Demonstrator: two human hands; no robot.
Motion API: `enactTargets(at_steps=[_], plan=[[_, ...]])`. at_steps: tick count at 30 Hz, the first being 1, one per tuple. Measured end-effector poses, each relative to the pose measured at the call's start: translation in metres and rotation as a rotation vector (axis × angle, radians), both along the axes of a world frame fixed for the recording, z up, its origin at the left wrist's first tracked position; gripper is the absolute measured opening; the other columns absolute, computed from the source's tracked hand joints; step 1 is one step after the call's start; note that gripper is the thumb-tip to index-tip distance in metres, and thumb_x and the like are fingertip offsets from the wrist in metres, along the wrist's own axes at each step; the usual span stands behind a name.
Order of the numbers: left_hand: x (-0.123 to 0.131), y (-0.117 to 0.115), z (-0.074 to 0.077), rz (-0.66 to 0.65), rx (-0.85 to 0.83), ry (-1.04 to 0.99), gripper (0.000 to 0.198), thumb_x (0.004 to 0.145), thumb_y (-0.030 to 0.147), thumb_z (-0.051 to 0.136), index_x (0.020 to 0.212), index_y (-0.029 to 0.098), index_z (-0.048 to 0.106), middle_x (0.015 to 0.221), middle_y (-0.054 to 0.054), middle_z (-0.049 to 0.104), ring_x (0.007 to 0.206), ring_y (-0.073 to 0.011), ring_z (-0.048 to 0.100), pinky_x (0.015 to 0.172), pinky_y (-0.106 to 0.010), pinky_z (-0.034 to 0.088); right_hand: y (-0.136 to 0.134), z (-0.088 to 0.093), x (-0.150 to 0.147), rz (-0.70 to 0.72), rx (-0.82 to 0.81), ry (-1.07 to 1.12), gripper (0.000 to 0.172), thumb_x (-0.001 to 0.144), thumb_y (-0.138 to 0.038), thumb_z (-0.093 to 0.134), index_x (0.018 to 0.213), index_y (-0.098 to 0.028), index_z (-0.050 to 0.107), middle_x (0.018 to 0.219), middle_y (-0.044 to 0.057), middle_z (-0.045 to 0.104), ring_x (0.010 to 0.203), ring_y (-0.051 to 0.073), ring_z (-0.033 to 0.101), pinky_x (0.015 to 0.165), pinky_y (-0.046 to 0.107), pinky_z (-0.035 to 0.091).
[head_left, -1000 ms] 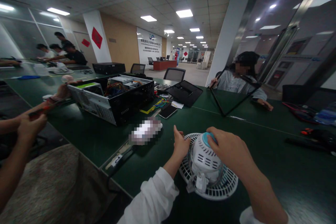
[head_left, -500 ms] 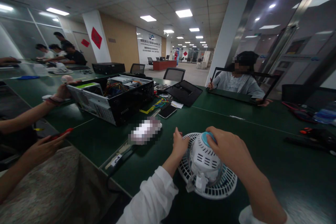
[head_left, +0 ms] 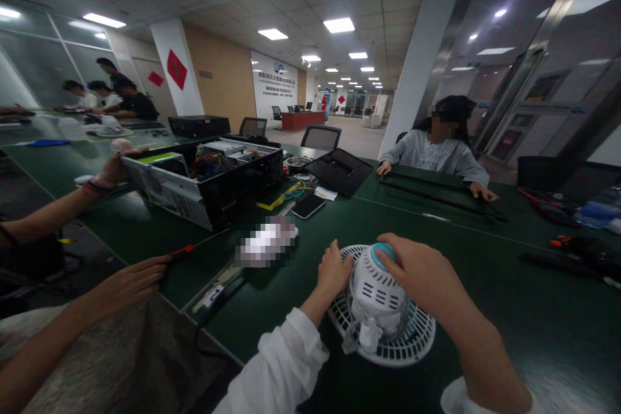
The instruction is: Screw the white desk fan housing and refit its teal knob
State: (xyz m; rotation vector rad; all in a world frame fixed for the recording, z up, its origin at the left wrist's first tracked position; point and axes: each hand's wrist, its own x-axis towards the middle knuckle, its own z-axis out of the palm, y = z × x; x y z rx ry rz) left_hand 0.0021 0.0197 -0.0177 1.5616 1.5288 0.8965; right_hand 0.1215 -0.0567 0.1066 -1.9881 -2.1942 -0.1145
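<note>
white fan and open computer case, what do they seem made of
The white fan looks like smooth, low-gloss moulded plastic, judging by its slotted housing and ribbed grille. The open computer case is probably sheet metal, black-coated outside, with a bare-looking grey, perforated end panel.

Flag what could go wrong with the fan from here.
The white fan appears to rest grille-down, so uneven pressure from the right hand on its turquoise cap might tip or slide it. The left hand, at the grille's rim, could get pinched.
</note>
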Motion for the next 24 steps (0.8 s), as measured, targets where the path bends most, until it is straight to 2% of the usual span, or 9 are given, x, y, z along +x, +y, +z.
enactTargets(at_steps=[3, 11, 19, 24], plan=[[0.000, -0.001, 0.001, -0.006, 0.005, 0.008, 0.053, 0.082, 0.024, 0.050, 0.131, 0.008, 0.037, 0.136, -0.022, 0.044, 0.128, -0.0297, 0.039, 0.105, -0.038, 0.028, -0.002, 0.000, 0.005, 0.054, -0.016, 0.067, 0.031, 0.089, -0.030, 0.040, 0.112, -0.020, 0.058, 0.101, 0.008, 0.067, 0.088, 0.022, 0.063, 0.072, 0.032, 0.044], [0.000, 0.000, -0.003, 0.007, 0.026, 0.007, 0.052, 0.081, 0.026, 0.051, 0.130, 0.011, 0.039, 0.134, -0.019, 0.047, 0.124, -0.0282, 0.043, 0.103, -0.036, 0.031, -0.008, 0.005, 0.015, 0.185, -0.030, 0.194, 0.029, 0.087, -0.026, 0.044, 0.108, -0.022, 0.063, 0.094, 0.006, 0.064, 0.083, 0.017, 0.060, 0.073, 0.029, 0.044], [0.001, 0.002, -0.007, 0.005, 0.048, 0.010, 0.052, 0.081, 0.025, 0.051, 0.130, 0.011, 0.039, 0.132, -0.019, 0.048, 0.123, -0.0273, 0.045, 0.103, -0.035, 0.031, -0.001, 0.002, 0.009, 0.126, -0.021, 0.102, 0.031, 0.088, -0.022, 0.038, 0.107, -0.018, 0.062, 0.094, 0.008, 0.066, 0.087, 0.020, 0.061, 0.074, 0.031, 0.043], [0.001, 0.002, -0.008, 0.012, 0.059, 0.006, 0.051, 0.081, 0.026, 0.051, 0.129, 0.012, 0.040, 0.131, -0.017, 0.050, 0.122, -0.0261, 0.046, 0.103, -0.034, 0.032, -0.003, 0.003, -0.001, 0.041, -0.025, 0.038, 0.030, 0.087, -0.019, 0.038, 0.106, -0.019, 0.061, 0.093, 0.008, 0.068, 0.087, 0.022, 0.063, 0.073, 0.032, 0.043]])
